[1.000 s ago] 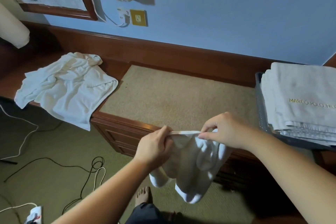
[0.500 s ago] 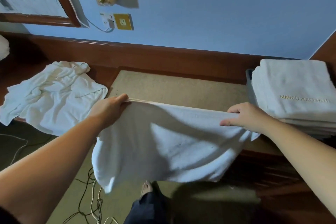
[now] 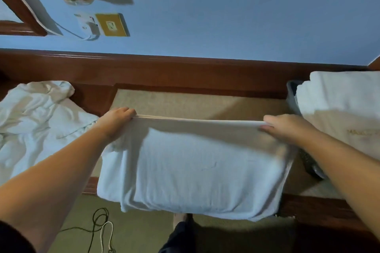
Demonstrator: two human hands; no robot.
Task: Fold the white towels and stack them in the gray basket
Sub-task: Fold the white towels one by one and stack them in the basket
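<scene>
White towel [image 3: 195, 166] is pinched at two top corners by left hand [image 3: 116, 122] and right hand [image 3: 287, 127].

You've got one white towel [image 3: 195, 170] stretched flat over the front edge of the bench top [image 3: 205, 104], lower half hanging off, top edge doubled. Folded towel stack [image 3: 345, 109] sits in the gray basket [image 3: 292, 94] at the bench top's right end; crumpled towel pile [image 3: 39, 121] lies at its left.
</scene>
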